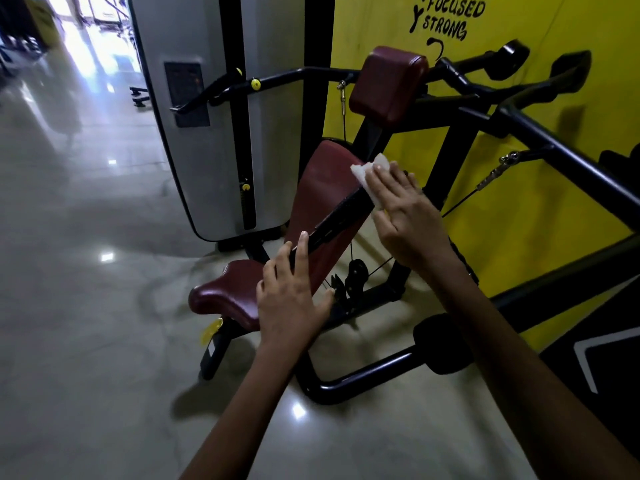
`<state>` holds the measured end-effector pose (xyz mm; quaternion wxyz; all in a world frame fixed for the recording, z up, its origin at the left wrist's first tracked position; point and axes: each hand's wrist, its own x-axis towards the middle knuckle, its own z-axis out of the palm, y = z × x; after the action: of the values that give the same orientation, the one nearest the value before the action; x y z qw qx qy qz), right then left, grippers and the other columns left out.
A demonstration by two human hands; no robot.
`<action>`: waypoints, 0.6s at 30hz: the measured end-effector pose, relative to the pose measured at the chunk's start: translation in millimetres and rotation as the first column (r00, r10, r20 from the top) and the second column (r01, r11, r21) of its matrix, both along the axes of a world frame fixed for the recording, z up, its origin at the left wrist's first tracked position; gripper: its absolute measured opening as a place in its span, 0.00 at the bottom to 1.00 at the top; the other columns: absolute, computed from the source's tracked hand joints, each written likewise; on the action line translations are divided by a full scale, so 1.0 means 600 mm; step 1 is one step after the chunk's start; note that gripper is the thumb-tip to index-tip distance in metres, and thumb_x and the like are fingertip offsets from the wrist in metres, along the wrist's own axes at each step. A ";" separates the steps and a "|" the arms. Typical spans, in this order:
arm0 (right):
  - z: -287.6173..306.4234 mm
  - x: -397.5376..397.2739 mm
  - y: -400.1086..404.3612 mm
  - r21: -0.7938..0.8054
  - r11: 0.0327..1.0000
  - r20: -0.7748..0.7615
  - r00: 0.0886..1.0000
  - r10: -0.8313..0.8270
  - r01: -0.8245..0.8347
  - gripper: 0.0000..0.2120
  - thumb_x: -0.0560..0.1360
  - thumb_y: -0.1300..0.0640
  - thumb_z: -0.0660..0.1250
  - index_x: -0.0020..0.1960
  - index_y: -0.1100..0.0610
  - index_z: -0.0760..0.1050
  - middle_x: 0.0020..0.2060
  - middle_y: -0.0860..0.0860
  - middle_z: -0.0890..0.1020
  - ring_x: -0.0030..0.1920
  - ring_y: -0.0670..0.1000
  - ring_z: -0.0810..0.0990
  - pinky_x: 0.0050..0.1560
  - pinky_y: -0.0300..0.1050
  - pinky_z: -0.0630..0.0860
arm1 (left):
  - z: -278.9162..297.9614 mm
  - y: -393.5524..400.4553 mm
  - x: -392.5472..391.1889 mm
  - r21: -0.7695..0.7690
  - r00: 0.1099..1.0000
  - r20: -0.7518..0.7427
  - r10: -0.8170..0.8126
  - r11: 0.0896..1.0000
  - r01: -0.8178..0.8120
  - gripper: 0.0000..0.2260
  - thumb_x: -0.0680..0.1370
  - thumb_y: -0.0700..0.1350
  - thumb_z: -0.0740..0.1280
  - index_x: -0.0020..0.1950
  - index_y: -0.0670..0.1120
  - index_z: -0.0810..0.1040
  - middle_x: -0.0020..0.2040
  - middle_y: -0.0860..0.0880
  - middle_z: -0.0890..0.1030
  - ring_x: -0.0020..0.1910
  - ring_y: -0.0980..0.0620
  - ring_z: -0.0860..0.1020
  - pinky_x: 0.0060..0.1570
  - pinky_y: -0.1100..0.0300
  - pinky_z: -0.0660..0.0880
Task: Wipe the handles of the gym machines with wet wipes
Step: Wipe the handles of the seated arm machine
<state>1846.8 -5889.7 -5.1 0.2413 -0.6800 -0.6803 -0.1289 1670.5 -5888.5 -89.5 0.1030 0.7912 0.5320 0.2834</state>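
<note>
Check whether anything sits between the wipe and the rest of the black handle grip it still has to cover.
Nothing visible blocks it. The right hand presses the wet wipe flat on the upper end of the black handle. The grip below is bare down to the left hand, whose fingertips touch the lower end only.

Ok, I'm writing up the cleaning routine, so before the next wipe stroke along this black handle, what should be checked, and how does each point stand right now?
1. White wet wipe is under the right hand: ok, straight fingers press it down.
2. Wipe touches the black ribbed machine handle: ok, at its upper end.
3. Left hand steadies the handle: ok, fingertips rest at its lower end.
4. Lower ribbed stretch of the handle is free for the stroke: ok, nothing covers it between the hands.
5. Wipe is wet enough: cannot tell.
6. Handle is already clean underneath: cannot tell, its underside is hidden.
</note>
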 end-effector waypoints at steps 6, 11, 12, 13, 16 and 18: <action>-0.013 -0.014 0.013 -0.017 0.999 0.109 0.993 0.047 -0.046 0.32 0.75 0.45 0.50 0.75 0.59 0.55 0.75 0.54 0.56 0.75 0.47 0.46 0.74 0.41 0.39 | 0.000 0.000 0.000 -0.007 1.000 -0.003 -0.001 1.000 0.001 0.40 0.75 0.58 0.63 0.77 0.53 0.41 0.75 0.48 0.55 0.71 0.47 0.59 0.65 0.51 0.63; -0.023 0.011 -0.001 0.038 0.999 0.057 0.998 0.010 -0.012 0.32 0.75 0.44 0.48 0.75 0.60 0.55 0.74 0.56 0.57 0.75 0.48 0.49 0.75 0.43 0.43 | 0.000 -0.001 0.000 -0.007 1.000 0.006 0.002 1.000 -0.002 0.39 0.75 0.58 0.63 0.77 0.54 0.42 0.76 0.48 0.55 0.71 0.47 0.59 0.65 0.52 0.63; -0.017 0.011 0.007 0.037 0.999 0.042 0.999 -0.023 0.022 0.33 0.75 0.44 0.49 0.75 0.60 0.55 0.75 0.56 0.57 0.76 0.50 0.49 0.75 0.43 0.42 | 0.001 -0.001 0.001 -0.007 1.000 0.009 0.003 1.000 -0.003 0.39 0.75 0.58 0.64 0.78 0.54 0.42 0.75 0.48 0.55 0.71 0.47 0.59 0.65 0.51 0.63; -0.012 0.008 0.016 0.027 0.998 0.041 0.998 -0.050 0.049 0.33 0.75 0.43 0.50 0.75 0.61 0.55 0.75 0.57 0.56 0.76 0.50 0.48 0.75 0.43 0.41 | 0.001 -0.001 0.001 -0.008 1.000 0.013 0.002 1.000 -0.002 0.40 0.75 0.58 0.64 0.78 0.53 0.43 0.75 0.48 0.56 0.71 0.47 0.59 0.65 0.51 0.64; -0.010 -0.010 0.025 -0.012 1.000 0.113 0.994 -0.013 0.014 0.36 0.74 0.37 0.48 0.76 0.56 0.55 0.75 0.55 0.54 0.76 0.51 0.45 0.74 0.44 0.39 | 0.002 -0.001 0.000 -0.012 1.000 0.030 -0.004 1.000 0.004 0.40 0.75 0.57 0.65 0.78 0.53 0.43 0.75 0.47 0.56 0.71 0.46 0.60 0.65 0.50 0.64; -0.025 -0.014 0.011 -0.025 0.999 0.156 0.986 0.052 -0.048 0.35 0.74 0.37 0.48 0.76 0.52 0.53 0.76 0.54 0.54 0.76 0.51 0.44 0.74 0.46 0.40 | 0.001 -0.001 -0.001 -0.018 1.000 0.025 -0.003 1.000 0.003 0.40 0.75 0.58 0.64 0.78 0.54 0.42 0.75 0.47 0.55 0.71 0.47 0.59 0.65 0.50 0.64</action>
<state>1838.5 -5883.2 -20.1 0.1832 -0.6530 -0.7152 -0.1687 1670.2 -5888.9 -89.0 0.1172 0.7875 0.5320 0.2883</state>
